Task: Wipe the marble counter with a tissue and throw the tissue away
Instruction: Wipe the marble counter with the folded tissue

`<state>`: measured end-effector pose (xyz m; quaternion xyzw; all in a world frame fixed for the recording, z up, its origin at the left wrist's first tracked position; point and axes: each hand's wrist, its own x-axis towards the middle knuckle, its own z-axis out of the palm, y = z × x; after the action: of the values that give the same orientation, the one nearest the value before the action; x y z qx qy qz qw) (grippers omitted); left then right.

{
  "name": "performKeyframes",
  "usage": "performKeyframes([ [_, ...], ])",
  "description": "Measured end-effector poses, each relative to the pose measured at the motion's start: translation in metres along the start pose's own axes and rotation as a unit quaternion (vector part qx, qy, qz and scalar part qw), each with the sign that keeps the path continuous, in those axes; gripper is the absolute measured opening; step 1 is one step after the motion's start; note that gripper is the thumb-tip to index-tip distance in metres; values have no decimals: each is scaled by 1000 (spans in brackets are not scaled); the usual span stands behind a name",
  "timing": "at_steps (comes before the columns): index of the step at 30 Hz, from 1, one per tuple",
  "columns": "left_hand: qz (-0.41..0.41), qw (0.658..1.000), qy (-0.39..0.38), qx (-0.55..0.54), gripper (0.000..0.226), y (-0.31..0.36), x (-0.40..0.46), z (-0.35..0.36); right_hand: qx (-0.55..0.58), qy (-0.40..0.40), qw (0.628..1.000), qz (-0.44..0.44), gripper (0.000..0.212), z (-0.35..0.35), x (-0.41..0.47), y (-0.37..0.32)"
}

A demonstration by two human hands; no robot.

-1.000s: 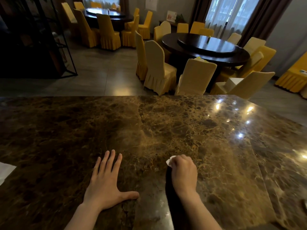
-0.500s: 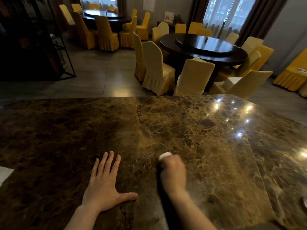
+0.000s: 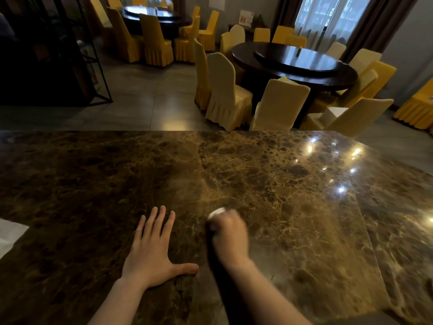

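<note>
A brown veined marble counter (image 3: 293, 207) fills the lower half of the view. My right hand (image 3: 230, 238) is blurred by motion and pressed onto the counter near the middle, closed on a small white tissue (image 3: 216, 211) that pokes out past the knuckles. Most of the tissue is hidden under the hand. My left hand (image 3: 152, 249) lies flat on the marble just left of it, palm down, fingers spread, holding nothing.
A white sheet (image 3: 10, 232) lies at the counter's left edge. Beyond the far edge are a dark round table (image 3: 297, 64) ringed by yellow covered chairs (image 3: 225, 95), a second table set farther back and a dark metal shelf frame (image 3: 98, 66) at left.
My right hand has slid the tissue leftward across the marble, closer to my left hand. The left hand stays flat in the same spot.
</note>
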<state>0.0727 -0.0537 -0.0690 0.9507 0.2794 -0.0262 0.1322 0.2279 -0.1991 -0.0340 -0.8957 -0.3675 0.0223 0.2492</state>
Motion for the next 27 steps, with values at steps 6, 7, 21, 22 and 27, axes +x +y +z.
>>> performKeyframes([
  [6,-6,1000,6,-7,154,0,-1,1,-36,44,998,-9,15,-39,1,69],
  [7,-8,1000,8,-8,153,0,0,1,-45,71,994,76,15,-53,12,90],
  [21,-12,1000,-3,3,156,2,-2,-3,-15,98,987,126,14,-66,1,103],
  [22,-11,1000,-5,6,156,3,-2,-3,0,118,972,202,19,-77,10,118],
  [27,-10,1000,-6,11,155,3,-1,-1,22,76,986,144,30,-19,4,30],
])
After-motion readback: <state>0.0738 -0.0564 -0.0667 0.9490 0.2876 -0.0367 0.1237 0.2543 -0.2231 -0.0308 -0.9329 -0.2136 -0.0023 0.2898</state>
